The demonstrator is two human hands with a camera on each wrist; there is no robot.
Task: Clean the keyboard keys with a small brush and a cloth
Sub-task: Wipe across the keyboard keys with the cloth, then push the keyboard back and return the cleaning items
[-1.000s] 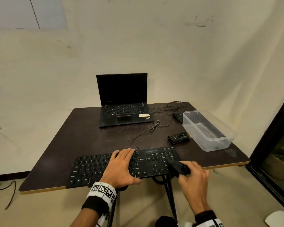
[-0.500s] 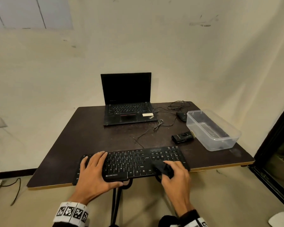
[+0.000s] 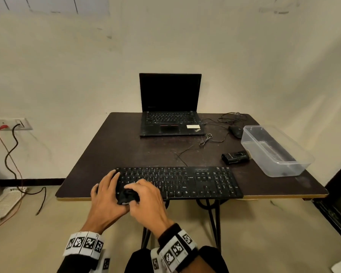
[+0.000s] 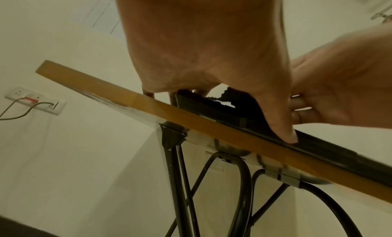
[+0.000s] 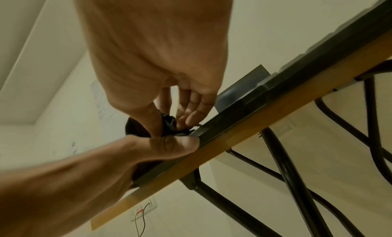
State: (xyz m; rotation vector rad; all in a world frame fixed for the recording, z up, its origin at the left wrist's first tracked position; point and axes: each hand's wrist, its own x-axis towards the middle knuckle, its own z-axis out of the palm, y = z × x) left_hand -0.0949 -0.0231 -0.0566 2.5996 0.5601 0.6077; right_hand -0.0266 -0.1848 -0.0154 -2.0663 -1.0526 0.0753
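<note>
A black keyboard [image 3: 185,182] lies along the front edge of the dark table [image 3: 126,150]. My left hand [image 3: 113,191] rests on its left end, fingers laid over the keys and thumb [image 4: 282,130] against the front rim. My right hand [image 3: 144,192] sits right beside it and pinches a crumpled black cloth [image 3: 127,195] onto the keys at the lower left. In the right wrist view the cloth [image 5: 169,123] is bunched between thumb and fingertips just above the keyboard's edge [image 5: 244,109]. The cloth's underside is hidden.
An open laptop [image 3: 169,115] stands at the back of the table. To the right are a mouse [image 3: 235,132] with loose cable [image 3: 205,139], a small black device [image 3: 235,157] and a clear plastic box [image 3: 274,152]. A wall socket [image 3: 10,124] with cords is at far left.
My right hand has carried the cloth leftward along the keyboard, from its right end to its left part. My left hand has slid from the middle to the left end.
</note>
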